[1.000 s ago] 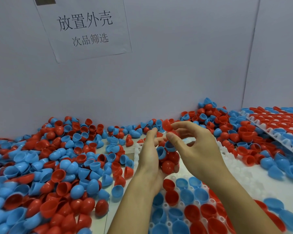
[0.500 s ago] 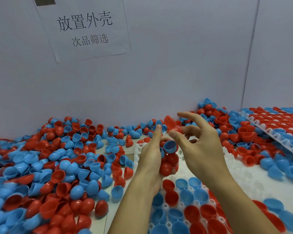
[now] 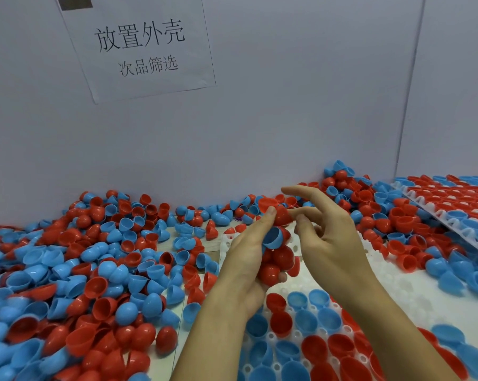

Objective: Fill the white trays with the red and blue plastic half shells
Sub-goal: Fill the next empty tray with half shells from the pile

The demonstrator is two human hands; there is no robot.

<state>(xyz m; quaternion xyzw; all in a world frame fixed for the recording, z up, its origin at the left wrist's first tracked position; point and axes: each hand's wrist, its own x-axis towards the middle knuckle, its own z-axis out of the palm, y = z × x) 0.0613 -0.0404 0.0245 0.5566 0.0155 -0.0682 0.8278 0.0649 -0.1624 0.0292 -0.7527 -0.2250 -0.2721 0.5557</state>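
We record, at centre frame, the left hand [image 3: 246, 259], fingers curled around a clutch of half shells [image 3: 277, 257]: mostly red, with one blue shell [image 3: 273, 237] open-side up near the top. Its thumb presses a red shell [image 3: 279, 213] at the top of the clutch.

Right of centre, the right hand [image 3: 331, 240] sits just beside that clutch, index and middle fingers extended toward the red shell and thumb bent; we cannot tell for certain whether its fingertips touch the shell, and it appears to hold nothing of its own.

Lower centre to lower right: a white tray [image 3: 391, 273], its near pockets filled with red and blue shells seated open-side up, its farther pockets bare beneath the hands.

Right edge of the frame: a second white tray [image 3: 424, 199], tilted, its pockets filled with red and blue shells.

Left half of the frame and along the back wall: a loose heap of red and blue shells [image 3: 81, 270] lying on the surface [image 3: 188, 235], some stacked in one another.

Upper left: a paper sign [image 3: 141, 45] with printed characters, fixed to the grey wall [image 3: 287, 92].
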